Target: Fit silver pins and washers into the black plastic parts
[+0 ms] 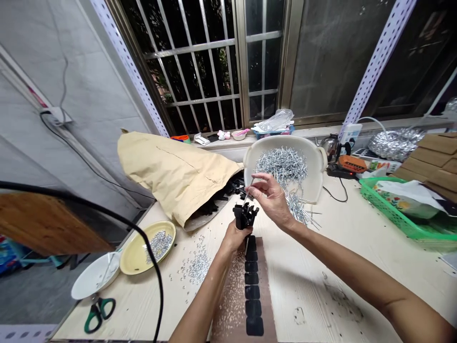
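My left hand (pixel 234 237) is closed around a bunch of black plastic parts (pixel 244 215), held upright over the middle of the table. Between the thumb and fingers of my right hand (pixel 270 196) is a thin metal rod (pixel 249 186), slanting down with its lower end at the top of the black parts. Whether that end sits inside one of them, I cannot tell. A row of flat black pieces (pixel 253 291) lies on a brown strip (pixel 268 305) below my hands. Just behind my right hand, many similar rods (pixel 282 163) fill a white basin (pixel 314 143) and spill out of its front.
At the left, a paper sack (pixel 174 166) opens toward more black parts. Small shiny pieces (pixel 198 262) are scattered near a yellow plate (pixel 132 262), a white bowl (pixel 89 281) and scissors (pixel 93 318). A black cable (pixel 157 267) crosses the left foreground. Rightward stands a green basket (pixel 400 224).
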A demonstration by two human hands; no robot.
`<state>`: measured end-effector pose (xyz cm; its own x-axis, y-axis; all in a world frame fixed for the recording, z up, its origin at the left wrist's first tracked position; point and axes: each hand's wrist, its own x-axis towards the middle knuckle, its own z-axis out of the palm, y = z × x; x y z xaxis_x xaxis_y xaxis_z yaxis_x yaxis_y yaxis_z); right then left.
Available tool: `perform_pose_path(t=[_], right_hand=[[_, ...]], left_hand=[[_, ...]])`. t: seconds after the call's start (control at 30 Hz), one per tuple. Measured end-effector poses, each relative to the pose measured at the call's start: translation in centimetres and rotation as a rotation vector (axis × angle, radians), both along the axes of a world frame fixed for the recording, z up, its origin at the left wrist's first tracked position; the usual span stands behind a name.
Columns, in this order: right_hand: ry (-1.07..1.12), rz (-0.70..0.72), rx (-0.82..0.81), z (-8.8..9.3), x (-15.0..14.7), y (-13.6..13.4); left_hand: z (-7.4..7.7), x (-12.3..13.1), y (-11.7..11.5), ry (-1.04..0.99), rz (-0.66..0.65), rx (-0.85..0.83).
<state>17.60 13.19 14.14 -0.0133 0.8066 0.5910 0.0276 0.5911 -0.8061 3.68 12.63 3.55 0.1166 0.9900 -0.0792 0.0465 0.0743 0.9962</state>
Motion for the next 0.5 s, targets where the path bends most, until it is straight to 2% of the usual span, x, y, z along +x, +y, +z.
perform_pose_path(t=[0.1, 0.3, 0.5], right_hand=[[0.014, 0.036, -0.001, -0.7, -0.7, 0.3], [-0.077, -0.005, 0.035, -1.0, -0.7, 0.5], [-0.199, 0.052, 0.067, -1.9, -1.2, 0.6]], left_hand=[[0.3, 0.0, -0.3, 0.030, -0.013, 0.013], [0.6, -0.2, -0.4, 0.048, -0.026, 0.034], [1.8, -0.1, -0.3, 0.009, -0.016, 0.041]])
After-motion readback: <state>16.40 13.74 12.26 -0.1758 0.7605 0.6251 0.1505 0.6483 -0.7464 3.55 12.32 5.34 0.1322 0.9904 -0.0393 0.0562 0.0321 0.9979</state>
